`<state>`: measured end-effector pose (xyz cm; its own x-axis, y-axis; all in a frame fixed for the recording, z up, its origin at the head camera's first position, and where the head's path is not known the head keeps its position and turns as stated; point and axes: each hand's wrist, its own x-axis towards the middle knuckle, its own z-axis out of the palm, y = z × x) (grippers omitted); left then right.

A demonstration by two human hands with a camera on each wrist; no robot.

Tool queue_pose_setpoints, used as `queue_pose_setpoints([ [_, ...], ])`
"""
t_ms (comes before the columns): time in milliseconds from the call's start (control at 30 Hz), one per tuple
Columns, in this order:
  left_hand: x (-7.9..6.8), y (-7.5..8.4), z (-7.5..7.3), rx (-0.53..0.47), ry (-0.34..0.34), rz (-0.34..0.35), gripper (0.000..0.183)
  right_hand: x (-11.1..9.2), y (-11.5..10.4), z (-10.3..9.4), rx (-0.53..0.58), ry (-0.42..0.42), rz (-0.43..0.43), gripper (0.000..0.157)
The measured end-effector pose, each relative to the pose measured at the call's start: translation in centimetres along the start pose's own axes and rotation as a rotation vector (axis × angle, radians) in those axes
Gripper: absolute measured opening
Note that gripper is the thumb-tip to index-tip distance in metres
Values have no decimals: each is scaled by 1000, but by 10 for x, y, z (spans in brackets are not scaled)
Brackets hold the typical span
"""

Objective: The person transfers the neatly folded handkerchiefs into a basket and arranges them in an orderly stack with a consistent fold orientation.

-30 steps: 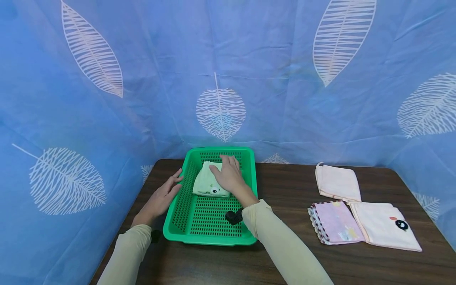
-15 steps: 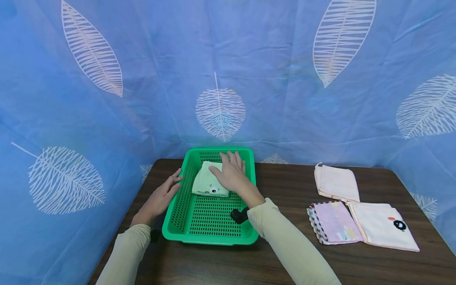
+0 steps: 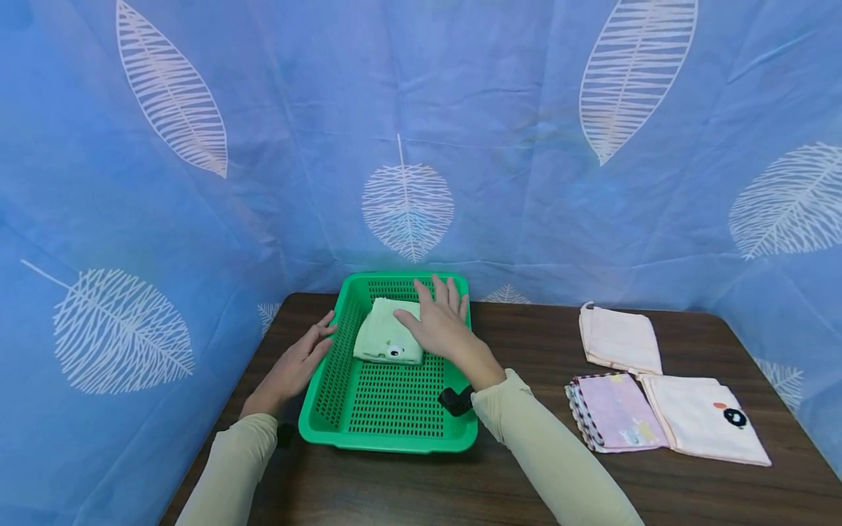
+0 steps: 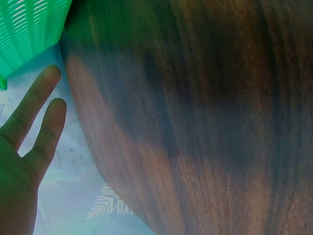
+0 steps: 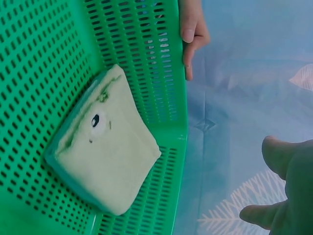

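A folded pale green towel (image 3: 388, 329) with a small animal-face design lies in the far left part of a green plastic basket (image 3: 395, 444). My left hand (image 3: 296, 365) is at the basket's left rim, fingers extended; in the right wrist view its fingertips touch the rim's outer side. My right hand (image 3: 444, 321) hovers over the right part of the basket with fingers spread, holding nothing. In the right wrist view the towel (image 5: 107, 152) lies apart from that right hand (image 5: 283, 191).
To the right on the dark wooden table (image 3: 526, 343) lie a folded pale pink cloth (image 3: 621, 340), a lilac cloth (image 3: 621, 413) with a checked edge, and a white cloth (image 3: 704, 416) with a black-eye design. A blue leaf-patterned curtain (image 3: 493, 183) hangs close behind.
My right hand has moved right and slightly up, away from the green towel, its fingers spreading wider. The towel, basket and left hand have stayed in place.
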<state>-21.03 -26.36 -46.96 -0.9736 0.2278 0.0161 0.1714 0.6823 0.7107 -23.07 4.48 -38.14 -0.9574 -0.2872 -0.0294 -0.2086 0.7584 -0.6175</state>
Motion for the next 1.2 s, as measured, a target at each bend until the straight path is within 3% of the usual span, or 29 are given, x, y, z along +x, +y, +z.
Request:
queue_pose_setpoints([
  [267,-1,1,-1,-10,-12,-7,53,-9,9,-9,-110,10,-23,76],
  [600,-2,1,0,-10,-11,-14,57,-12,22,-19,-246,7,-174,77],
  [1200,0,0,1,-5,-1,18,55,-20,30,-39,-318,-46,-152,81],
])
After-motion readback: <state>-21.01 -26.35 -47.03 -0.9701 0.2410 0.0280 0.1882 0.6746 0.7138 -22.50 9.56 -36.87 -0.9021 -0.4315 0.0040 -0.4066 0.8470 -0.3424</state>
